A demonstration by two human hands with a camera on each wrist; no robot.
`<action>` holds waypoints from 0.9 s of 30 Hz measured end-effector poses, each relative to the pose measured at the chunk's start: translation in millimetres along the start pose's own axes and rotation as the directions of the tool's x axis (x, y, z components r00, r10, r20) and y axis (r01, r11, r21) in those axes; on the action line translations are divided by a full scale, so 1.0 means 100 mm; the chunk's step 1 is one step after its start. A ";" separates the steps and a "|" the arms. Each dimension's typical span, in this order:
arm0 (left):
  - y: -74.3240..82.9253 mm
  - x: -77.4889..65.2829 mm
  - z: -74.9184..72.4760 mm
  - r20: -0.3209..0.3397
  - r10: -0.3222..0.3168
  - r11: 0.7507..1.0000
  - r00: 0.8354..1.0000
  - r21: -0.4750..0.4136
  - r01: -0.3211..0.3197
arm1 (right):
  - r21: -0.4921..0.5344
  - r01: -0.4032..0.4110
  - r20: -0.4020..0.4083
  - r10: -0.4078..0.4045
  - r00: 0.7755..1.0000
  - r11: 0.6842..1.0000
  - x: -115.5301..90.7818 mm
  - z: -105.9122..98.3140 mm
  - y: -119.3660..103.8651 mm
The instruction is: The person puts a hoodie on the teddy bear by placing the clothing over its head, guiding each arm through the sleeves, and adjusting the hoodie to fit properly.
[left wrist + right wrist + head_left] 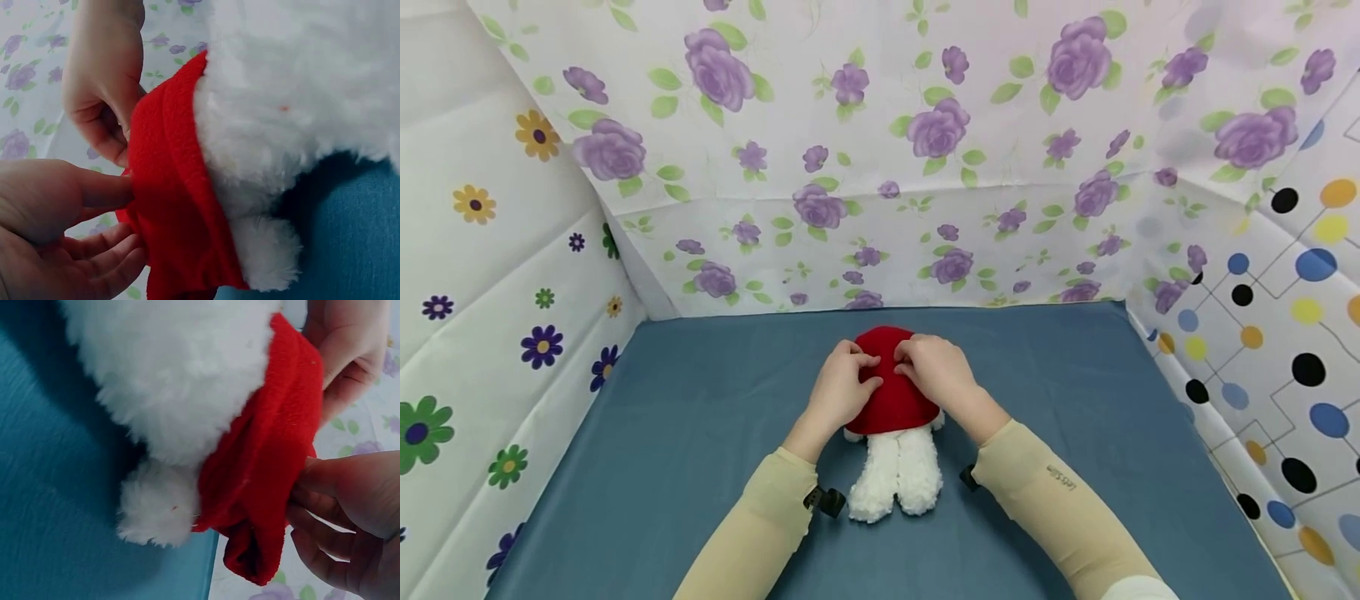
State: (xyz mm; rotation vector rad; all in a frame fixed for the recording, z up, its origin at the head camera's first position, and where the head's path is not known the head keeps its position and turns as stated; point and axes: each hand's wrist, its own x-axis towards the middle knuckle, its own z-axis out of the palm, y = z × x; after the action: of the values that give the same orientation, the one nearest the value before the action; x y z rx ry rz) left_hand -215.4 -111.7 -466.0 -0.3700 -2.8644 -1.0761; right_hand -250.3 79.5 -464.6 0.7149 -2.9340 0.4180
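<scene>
A white plush toy (897,475) lies on the table with its two fluffy legs toward me. Its upper part is hidden under a red fleece garment (891,408), and small white paws stick out at both sides. My left hand (838,387) pinches the left part of the red cloth between thumb and fingers. On the other side my right hand (936,367) pinches the cloth with curled fingers. In the right wrist view, a short tube of the garment (253,550) hangs open near the right fingers (319,481). White fur (250,125) shows below the hem in the left wrist view.
A blue cloth (700,433) covers the table. Behind it hangs a white sheet with purple roses (940,125). Printed sheets with flowers (542,346) and coloured dots (1307,371) stand at the left and right. Small black cameras (827,501) sit at the wrists.
</scene>
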 end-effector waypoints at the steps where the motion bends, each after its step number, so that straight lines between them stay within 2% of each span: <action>1: 0.00 0.00 0.01 -0.006 0.006 1.000 1.000 0.008 -0.006 | -0.013 0.008 -0.001 -0.008 1.000 1.000 0.00 0.02 0.00; 6: 0.00 -0.01 0.04 -0.019 0.012 1.000 1.000 0.001 -0.012 | -0.088 0.057 0.000 -0.057 0.998 0.994 0.00 0.06 -0.02; 12: -0.02 0.02 0.09 -0.023 -0.003 1.000 1.000 0.009 0.003 | -0.183 0.119 0.049 -0.112 0.992 0.976 -0.01 0.05 -0.02; 14: -0.02 0.03 0.10 -0.034 0.007 1.000 0.999 0.023 -0.007 | -0.162 0.133 0.068 -0.123 0.990 0.978 -0.01 0.05 0.02; 18: 0.00 0.05 0.12 -0.051 0.026 0.997 0.998 0.067 -0.023 | -0.038 0.162 0.118 -0.156 0.981 0.986 -0.03 0.03 0.11; 21: 0.02 0.05 0.15 -0.069 0.020 0.993 0.997 0.114 -0.012 | 0.040 0.173 0.152 -0.177 0.972 0.984 -0.04 -0.01 0.14; 27: 0.07 0.07 0.19 -0.085 0.028 0.972 0.996 0.233 -0.007 | 0.074 0.175 0.185 -0.186 0.965 0.982 -0.03 -0.04 0.14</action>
State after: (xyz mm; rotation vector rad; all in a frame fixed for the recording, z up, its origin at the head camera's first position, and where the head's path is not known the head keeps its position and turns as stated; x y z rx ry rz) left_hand -220.3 -93.0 -474.7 -0.3224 -2.8593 -0.7216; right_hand -253.7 93.9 -464.9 1.0777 -3.0043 0.4393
